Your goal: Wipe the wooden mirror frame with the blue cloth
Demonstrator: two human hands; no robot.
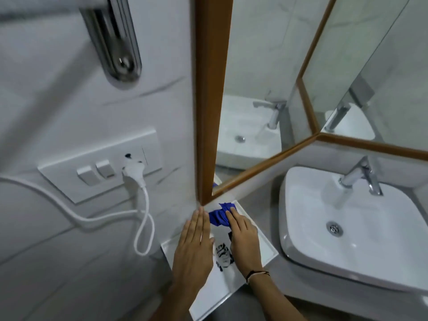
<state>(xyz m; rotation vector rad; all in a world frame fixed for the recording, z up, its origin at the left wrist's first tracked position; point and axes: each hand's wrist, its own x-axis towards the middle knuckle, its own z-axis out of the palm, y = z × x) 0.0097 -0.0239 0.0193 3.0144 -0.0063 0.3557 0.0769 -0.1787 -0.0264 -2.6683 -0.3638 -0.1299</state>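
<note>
The wooden mirror frame (208,107) runs down the middle of the view, and its bottom rail (266,166) slants up to the right. Its lower left corner ends just above my hands. A bunched blue cloth (218,216) lies right below that corner, over the far end of a white tray. My right hand (243,242) rests on the cloth with its fingers closed over the near edge. My left hand (194,246) is flat with straight fingers against the wall, left of the cloth, fingertips close to the frame's corner.
A white tray (266,249) holds a small black-and-white item (223,253). To the right sits a white basin (347,230) with a chrome tap (361,177). On the left wall are a switch plate (102,167), a plugged-in white cable (141,218) and a chrome fitting (115,40).
</note>
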